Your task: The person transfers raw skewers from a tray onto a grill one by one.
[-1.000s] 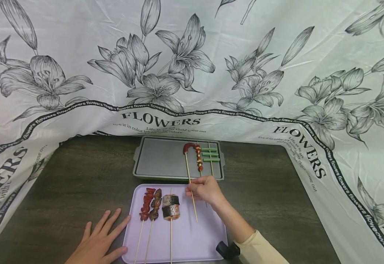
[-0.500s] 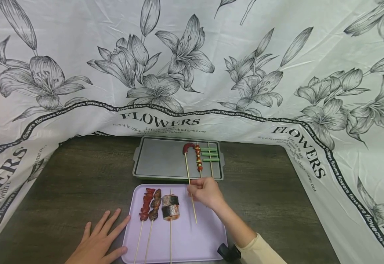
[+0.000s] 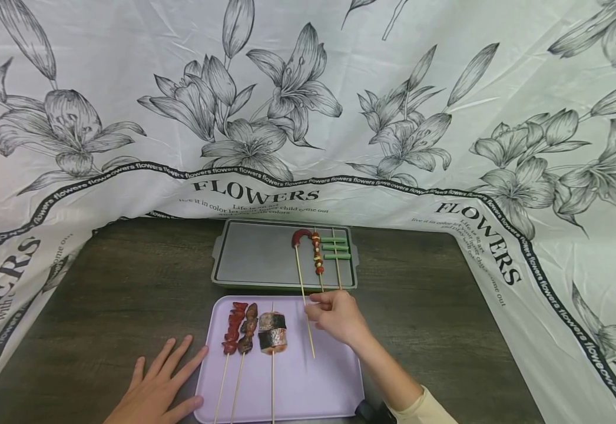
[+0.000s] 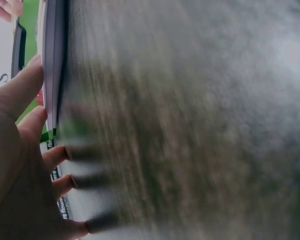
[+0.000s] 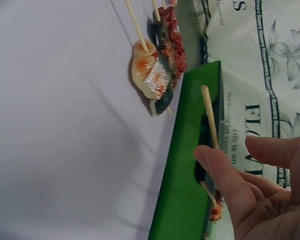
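Observation:
My right hand (image 3: 337,315) is just right of the bare stick of a skewer with a curved dark-red piece (image 3: 301,235). That piece lies on the grey pan (image 3: 255,253), and its stick juts over the lilac tray (image 3: 334,377). In the right wrist view, thumb and forefinger stand apart with the wooden stick (image 5: 209,110) passing by their tips. My left hand (image 3: 156,386) lies spread on the table, thumb and forefinger against the tray's left edge. Beside the dark-red piece are a red-and-yellow skewer (image 3: 318,253) and a skewer of green sticks (image 3: 337,248).
On the tray lie a red meat skewer (image 3: 235,328), a brown one (image 3: 248,330) and a thick dark-and-white fish-like skewer (image 3: 272,331). A black object (image 3: 374,412) sits by the right sleeve. A flower-print sheet (image 3: 265,106) hangs behind the dark table (image 3: 424,294).
My right hand has let go of the dark-red skewer's stick and drawn slightly right and back. The skewer stays on the pan. My left hand keeps its place.

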Tool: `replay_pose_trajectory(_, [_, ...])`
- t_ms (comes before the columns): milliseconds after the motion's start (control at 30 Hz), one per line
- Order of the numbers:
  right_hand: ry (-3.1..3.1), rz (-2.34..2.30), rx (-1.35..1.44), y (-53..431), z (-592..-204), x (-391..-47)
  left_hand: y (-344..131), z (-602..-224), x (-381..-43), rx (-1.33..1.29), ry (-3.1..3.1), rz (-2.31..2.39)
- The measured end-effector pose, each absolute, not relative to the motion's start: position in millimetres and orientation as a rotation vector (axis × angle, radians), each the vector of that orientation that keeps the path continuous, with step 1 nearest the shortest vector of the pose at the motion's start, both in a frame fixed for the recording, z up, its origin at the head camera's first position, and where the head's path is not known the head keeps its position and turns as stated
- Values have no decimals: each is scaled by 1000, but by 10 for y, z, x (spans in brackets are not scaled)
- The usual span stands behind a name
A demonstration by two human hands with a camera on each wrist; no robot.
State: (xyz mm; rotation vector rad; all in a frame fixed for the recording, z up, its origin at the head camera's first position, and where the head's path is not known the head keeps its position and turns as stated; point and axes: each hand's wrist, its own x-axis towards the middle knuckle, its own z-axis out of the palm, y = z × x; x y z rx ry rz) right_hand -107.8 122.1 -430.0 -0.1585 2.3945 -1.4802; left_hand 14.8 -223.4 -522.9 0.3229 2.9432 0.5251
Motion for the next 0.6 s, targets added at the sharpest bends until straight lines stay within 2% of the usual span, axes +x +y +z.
replay_pose_trajectory(300, [2490, -1531, -196, 1296, -4155, -895, -2238, -5216, 141, 317, 2927, 537])
replay_pose_trajectory(600, [1977, -1740, -267, 1385, -4147, -552, -2245, -5214, 146, 327, 2932, 528])
